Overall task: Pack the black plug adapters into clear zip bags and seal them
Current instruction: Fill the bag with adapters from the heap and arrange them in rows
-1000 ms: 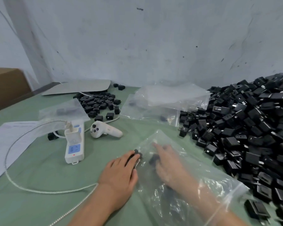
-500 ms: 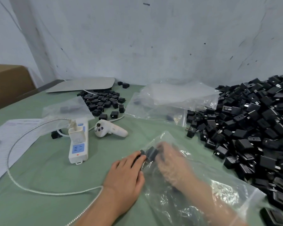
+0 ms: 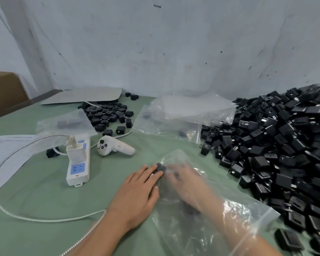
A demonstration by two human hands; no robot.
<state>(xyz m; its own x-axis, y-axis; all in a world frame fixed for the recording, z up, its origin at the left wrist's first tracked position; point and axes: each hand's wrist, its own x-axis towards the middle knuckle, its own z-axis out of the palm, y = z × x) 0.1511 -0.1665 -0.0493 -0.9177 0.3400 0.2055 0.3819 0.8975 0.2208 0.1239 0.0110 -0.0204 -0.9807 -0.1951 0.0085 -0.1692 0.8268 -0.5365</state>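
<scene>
The zip bag (image 3: pixel 220 215) looks thin and slippery; the left hand (image 3: pixel 140 189), fingers straight, touches a small hard adapter (image 3: pixel 160 168); the right hand (image 3: pixel 185 182) is inside, its grip unclear.

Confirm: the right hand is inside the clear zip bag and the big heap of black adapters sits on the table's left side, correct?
No. The head view shows the right hand inside the clear zip bag, but the big heap of black adapters sits on the right side of the table, not the left.
</scene>
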